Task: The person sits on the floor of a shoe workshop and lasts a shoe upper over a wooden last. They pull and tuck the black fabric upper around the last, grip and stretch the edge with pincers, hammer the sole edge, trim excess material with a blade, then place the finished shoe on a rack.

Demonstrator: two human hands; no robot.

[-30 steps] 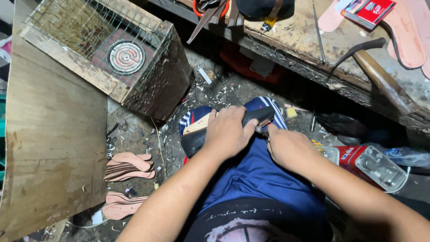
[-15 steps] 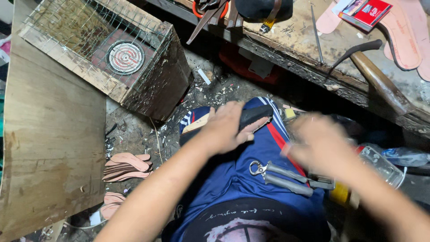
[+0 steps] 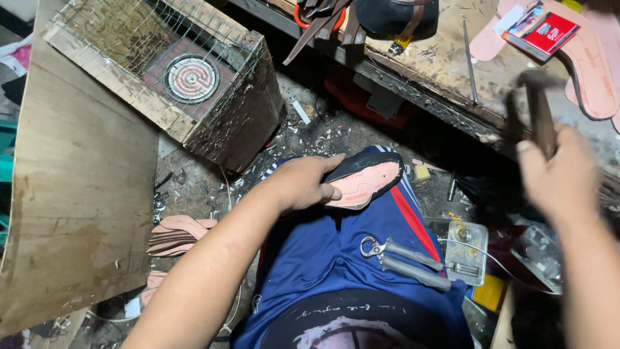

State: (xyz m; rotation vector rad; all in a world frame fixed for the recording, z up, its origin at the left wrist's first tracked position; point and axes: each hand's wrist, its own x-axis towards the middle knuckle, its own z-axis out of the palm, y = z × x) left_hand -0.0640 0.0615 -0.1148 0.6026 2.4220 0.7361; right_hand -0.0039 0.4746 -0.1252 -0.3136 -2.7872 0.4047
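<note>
On the knee, left hand (image 3: 300, 184) steadying shoe (image 3: 365, 181), sole up, toe pointing right

Pliers (image 3: 403, 255) on blue lap (image 3: 323, 258)

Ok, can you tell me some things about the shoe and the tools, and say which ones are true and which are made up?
1. The left hand holds a shoe sole-up on the knee. True.
2. The right hand is empty. False: it grips a hammer, raised and blurred.
3. Pliers lie on the blue lap. True.
4. The pliers are in the left hand. False: no hand touches them.
5. A stack of pink insoles lies on the floor. True.
</note>
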